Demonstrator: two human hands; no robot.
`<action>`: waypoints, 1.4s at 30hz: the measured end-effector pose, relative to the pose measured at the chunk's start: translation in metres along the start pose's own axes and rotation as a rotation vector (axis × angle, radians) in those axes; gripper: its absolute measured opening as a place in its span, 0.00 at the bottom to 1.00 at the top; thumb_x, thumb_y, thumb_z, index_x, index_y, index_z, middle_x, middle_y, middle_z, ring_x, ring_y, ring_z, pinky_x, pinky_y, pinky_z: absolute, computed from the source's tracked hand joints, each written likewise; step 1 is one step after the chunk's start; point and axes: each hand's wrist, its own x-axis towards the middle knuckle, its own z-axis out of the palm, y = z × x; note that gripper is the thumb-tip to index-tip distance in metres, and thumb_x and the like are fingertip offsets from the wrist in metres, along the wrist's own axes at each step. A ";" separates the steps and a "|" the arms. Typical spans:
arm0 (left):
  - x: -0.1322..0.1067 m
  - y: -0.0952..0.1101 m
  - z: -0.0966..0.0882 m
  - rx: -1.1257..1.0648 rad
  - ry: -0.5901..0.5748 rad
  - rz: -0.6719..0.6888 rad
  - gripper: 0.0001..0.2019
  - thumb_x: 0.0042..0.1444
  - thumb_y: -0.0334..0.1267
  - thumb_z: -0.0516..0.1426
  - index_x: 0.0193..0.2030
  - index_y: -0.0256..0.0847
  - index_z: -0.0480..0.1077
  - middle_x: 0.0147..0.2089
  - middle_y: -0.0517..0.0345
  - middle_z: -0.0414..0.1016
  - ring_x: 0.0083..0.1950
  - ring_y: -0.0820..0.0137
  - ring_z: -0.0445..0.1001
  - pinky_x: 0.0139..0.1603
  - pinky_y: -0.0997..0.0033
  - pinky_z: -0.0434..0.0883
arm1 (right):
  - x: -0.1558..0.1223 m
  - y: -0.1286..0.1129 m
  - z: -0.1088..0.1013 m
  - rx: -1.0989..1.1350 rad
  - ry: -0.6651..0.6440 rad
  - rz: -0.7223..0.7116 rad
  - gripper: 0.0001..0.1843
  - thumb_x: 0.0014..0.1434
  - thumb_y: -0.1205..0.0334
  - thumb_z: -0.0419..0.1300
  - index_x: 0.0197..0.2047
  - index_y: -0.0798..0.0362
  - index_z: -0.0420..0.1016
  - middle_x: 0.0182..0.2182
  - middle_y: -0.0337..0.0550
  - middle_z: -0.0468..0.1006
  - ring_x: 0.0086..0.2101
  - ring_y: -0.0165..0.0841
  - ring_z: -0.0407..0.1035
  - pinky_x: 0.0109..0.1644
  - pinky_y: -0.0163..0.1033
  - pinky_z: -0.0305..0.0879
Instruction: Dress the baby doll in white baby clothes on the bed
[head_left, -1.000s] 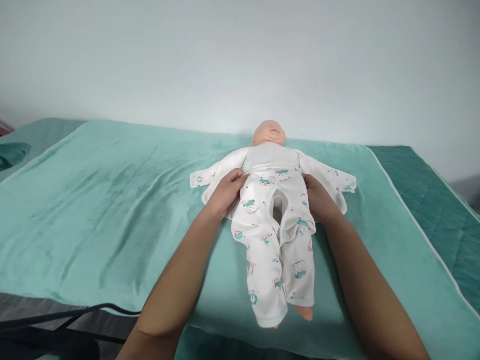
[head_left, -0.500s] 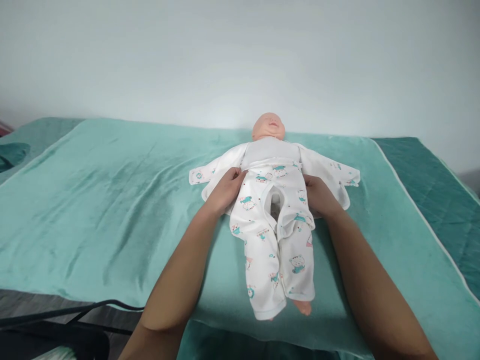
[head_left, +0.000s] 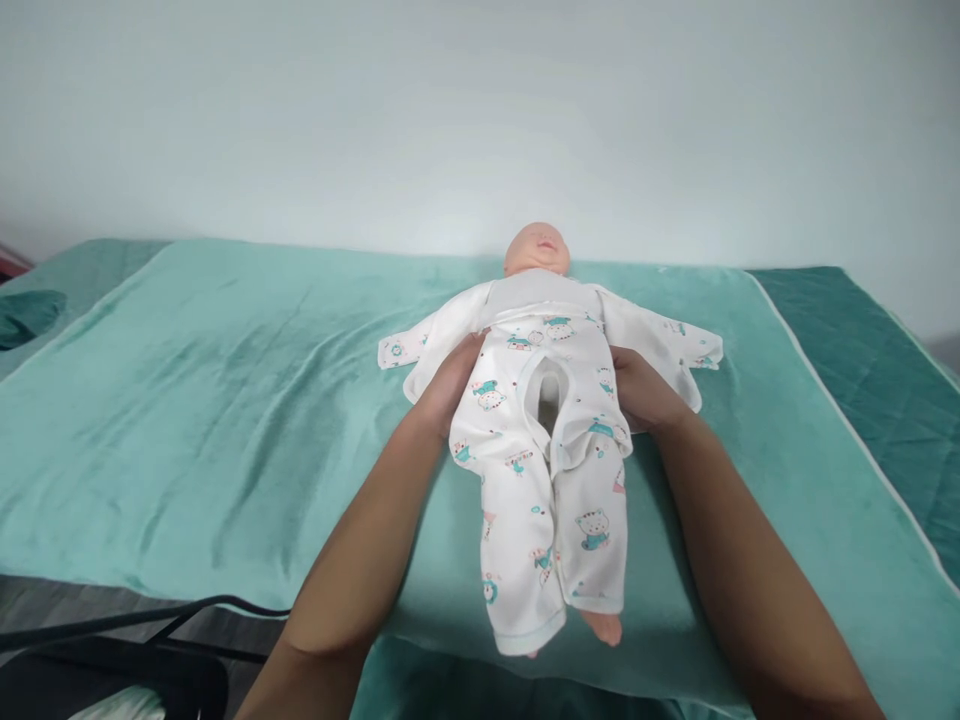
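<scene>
A baby doll [head_left: 538, 250] lies on its back, head toward the wall, in a white long-sleeved top [head_left: 652, 330] spread open at the sides. White printed open-crotch baby pants [head_left: 592, 525] cover its legs, with the waistband high on the belly. My left hand [head_left: 456, 378] grips the pants at the waist's left side, fingertips hidden behind the cloth. On the opposite side my right hand [head_left: 643, 388] holds the pants' edge, its fingers mostly tucked out of sight between doll and top. One foot [head_left: 602, 627] pokes out of a pant leg.
A light green sheet [head_left: 187, 420] covers the bed, over a darker quilted cover [head_left: 862, 370] at the right. Behind stands a pale wall [head_left: 480, 120]. A black bar [head_left: 150, 615] and a dark object [head_left: 112, 680] are at the lower left.
The doll's legs and pants have shifted slightly left and nearer to me. My left fingers have slid further behind the pants' side; my right hand stays nearly in place.
</scene>
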 end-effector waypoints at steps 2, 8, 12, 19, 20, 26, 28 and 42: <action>-0.001 0.001 -0.001 -0.014 -0.048 -0.023 0.16 0.56 0.50 0.65 0.46 0.43 0.78 0.44 0.53 0.82 0.52 0.55 0.80 0.51 0.58 0.77 | 0.000 -0.001 0.000 0.009 -0.009 0.009 0.11 0.48 0.61 0.70 0.38 0.50 0.86 0.40 0.41 0.86 0.45 0.44 0.77 0.49 0.46 0.73; -0.001 0.000 -0.006 -0.007 -0.003 0.019 0.14 0.58 0.47 0.64 0.48 0.44 0.79 0.49 0.57 0.82 0.56 0.57 0.79 0.57 0.58 0.76 | 0.000 0.003 -0.005 0.062 -0.013 0.144 0.10 0.47 0.57 0.72 0.35 0.49 0.84 0.28 0.43 0.82 0.36 0.43 0.76 0.38 0.45 0.72; -0.002 0.000 -0.009 0.035 -0.026 -0.016 0.18 0.58 0.53 0.64 0.49 0.45 0.79 0.51 0.53 0.83 0.59 0.54 0.78 0.59 0.57 0.75 | 0.001 0.004 -0.007 0.084 -0.042 0.166 0.11 0.47 0.60 0.71 0.36 0.51 0.84 0.29 0.43 0.83 0.34 0.41 0.76 0.36 0.43 0.71; -0.002 0.005 -0.008 0.080 -0.057 -0.070 0.22 0.55 0.53 0.65 0.53 0.43 0.78 0.49 0.50 0.84 0.57 0.51 0.79 0.61 0.52 0.74 | -0.003 -0.008 -0.005 0.046 -0.116 0.139 0.16 0.48 0.63 0.70 0.43 0.51 0.85 0.36 0.42 0.85 0.43 0.44 0.79 0.45 0.44 0.74; -0.003 0.006 -0.007 0.073 -0.058 -0.073 0.22 0.56 0.53 0.65 0.52 0.43 0.78 0.48 0.50 0.84 0.56 0.51 0.80 0.60 0.52 0.74 | -0.004 -0.011 -0.004 0.026 -0.132 0.126 0.17 0.48 0.63 0.70 0.44 0.50 0.85 0.38 0.41 0.86 0.45 0.44 0.79 0.47 0.44 0.75; -0.007 0.007 0.000 0.009 -0.059 -0.108 0.19 0.57 0.52 0.63 0.50 0.43 0.78 0.43 0.50 0.84 0.52 0.52 0.81 0.53 0.55 0.77 | -0.007 -0.015 0.001 -0.079 -0.090 0.080 0.17 0.51 0.62 0.69 0.46 0.46 0.84 0.47 0.42 0.85 0.49 0.47 0.78 0.51 0.48 0.76; -0.007 0.007 0.002 -0.005 -0.054 -0.121 0.20 0.57 0.53 0.63 0.50 0.44 0.78 0.43 0.50 0.84 0.52 0.52 0.81 0.52 0.54 0.77 | -0.007 -0.013 0.003 -0.076 -0.059 0.065 0.16 0.52 0.63 0.67 0.45 0.46 0.84 0.48 0.42 0.85 0.51 0.48 0.77 0.52 0.49 0.75; -0.003 -0.003 -0.004 -0.002 -0.060 -0.156 0.21 0.58 0.56 0.62 0.50 0.45 0.78 0.43 0.49 0.84 0.54 0.51 0.80 0.54 0.55 0.77 | -0.007 -0.009 0.006 0.033 -0.085 0.032 0.21 0.46 0.64 0.71 0.46 0.47 0.84 0.47 0.44 0.85 0.55 0.50 0.75 0.58 0.54 0.73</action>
